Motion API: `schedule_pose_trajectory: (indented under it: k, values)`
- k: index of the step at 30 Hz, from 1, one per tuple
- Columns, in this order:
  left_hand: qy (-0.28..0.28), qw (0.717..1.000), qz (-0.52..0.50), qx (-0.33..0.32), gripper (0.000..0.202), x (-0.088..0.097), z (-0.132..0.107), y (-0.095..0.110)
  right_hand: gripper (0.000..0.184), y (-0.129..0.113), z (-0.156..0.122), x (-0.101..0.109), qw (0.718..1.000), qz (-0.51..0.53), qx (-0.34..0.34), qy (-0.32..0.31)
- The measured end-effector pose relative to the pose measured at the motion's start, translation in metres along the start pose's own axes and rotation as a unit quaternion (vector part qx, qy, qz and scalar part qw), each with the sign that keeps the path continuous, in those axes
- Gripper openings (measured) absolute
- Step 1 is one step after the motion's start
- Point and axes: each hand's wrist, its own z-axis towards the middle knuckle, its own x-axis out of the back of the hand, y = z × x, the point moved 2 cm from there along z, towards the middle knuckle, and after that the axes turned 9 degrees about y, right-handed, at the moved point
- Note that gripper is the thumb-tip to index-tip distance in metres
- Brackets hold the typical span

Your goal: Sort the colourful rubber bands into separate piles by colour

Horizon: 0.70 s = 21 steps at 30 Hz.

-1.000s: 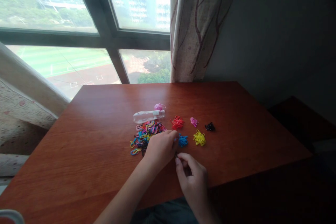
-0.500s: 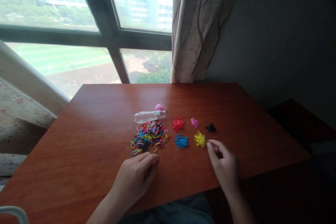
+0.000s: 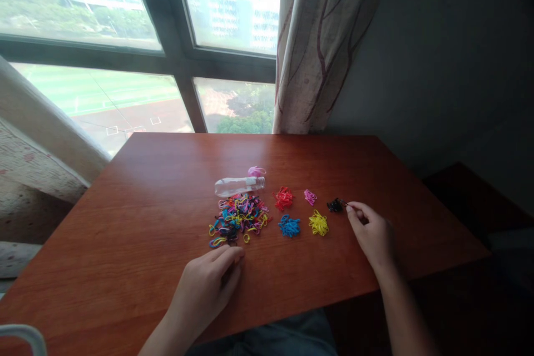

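Note:
A mixed pile of coloured rubber bands point(image 3: 238, 218) lies mid-table. To its right sit small sorted heaps: red point(image 3: 283, 198), pink point(image 3: 309, 197), blue point(image 3: 288, 226), yellow point(image 3: 318, 223) and black point(image 3: 334, 206). My right hand point(image 3: 372, 235) pinches a small black band at the right edge of the black heap. My left hand point(image 3: 206, 286) rests on the table just below the mixed pile, fingers loosely curled and holding nothing visible.
A clear plastic bottle point(image 3: 238, 186) lies on its side behind the mixed pile, a pink cap point(image 3: 255, 171) beside it. The wooden table point(image 3: 137, 222) stands under a window, with a curtain point(image 3: 321, 39) at the back. A white rim point(image 3: 20, 336) shows bottom left.
My right hand moved from beside my left hand rightward past the yellow heap to the black heap. My left hand drew back from the mixed pile toward the table's near edge.

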Motion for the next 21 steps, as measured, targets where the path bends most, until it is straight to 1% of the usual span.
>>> schedule_pose_trajectory:
  k: [7,10,14,18,21]
  values:
    - [-0.008,1.000,0.001,-0.002,0.020,-0.001,-0.001,-0.001,0.034,0.001,0.016,-0.007,0.995,-0.041,0.093,-0.022]
    - [-0.014,1.000,0.002,0.002,0.019,-0.001,-0.002,-0.001,0.032,0.003,0.022,-0.010,0.985,-0.079,0.149,-0.029]
    - [-0.020,1.000,0.004,0.003,0.019,-0.002,-0.003,-0.002,0.030,0.005,0.031,-0.011,0.970,-0.104,0.213,-0.059]
    - [-0.020,1.000,0.005,0.002,0.019,-0.002,-0.003,-0.002,0.030,0.007,0.034,-0.008,0.963,-0.091,0.238,-0.087]
    - [-0.014,1.000,0.007,-0.003,0.018,-0.003,-0.003,-0.001,0.029,0.006,0.031,-0.006,0.967,-0.067,0.231,-0.082]
